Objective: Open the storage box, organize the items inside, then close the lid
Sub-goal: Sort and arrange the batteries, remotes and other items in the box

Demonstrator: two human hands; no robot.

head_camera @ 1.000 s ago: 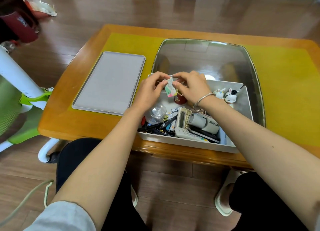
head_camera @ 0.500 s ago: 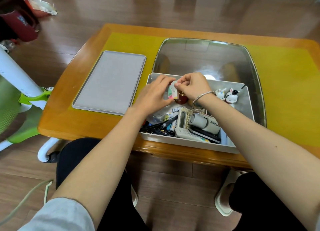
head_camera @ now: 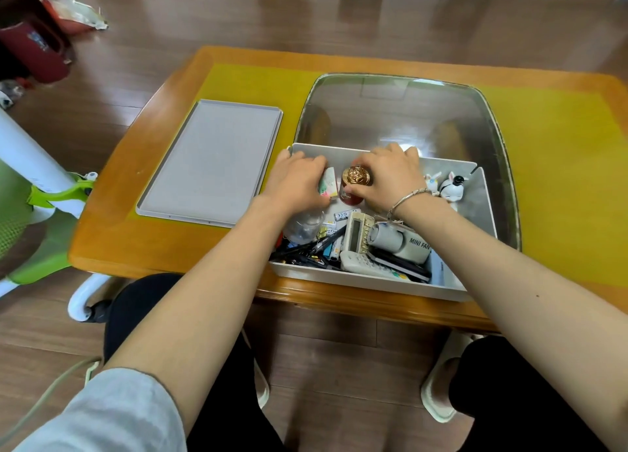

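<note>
The grey storage box [head_camera: 482, 214] stands open at the table's near edge, its grey lid [head_camera: 210, 161] lying flat to the left. My left hand [head_camera: 299, 180] holds a small pale packet [head_camera: 328, 183] against the box's back left corner. My right hand [head_camera: 387, 176] curls round a small red bottle with a gold cap [head_camera: 355, 183] beside it. Nearer me the box holds a clear round container [head_camera: 302, 225], pens [head_camera: 312, 248], batteries [head_camera: 341, 215], a remote control [head_camera: 356, 231] and a mini fan [head_camera: 401, 244]. Two small rabbit figurines [head_camera: 448, 186] stand at the back right.
A large steel tray [head_camera: 394, 112] lies behind the box on the yellow mat [head_camera: 560, 166]. The wooden table's front edge [head_camera: 339, 295] is just under the box. A green and white chair [head_camera: 37, 193] stands at the left. My knees are below the table edge.
Both hands have dropped from above the box down into its back left part. The packet went from between both hands to my left hand alone; my right hand now grips the gold-capped bottle.
</note>
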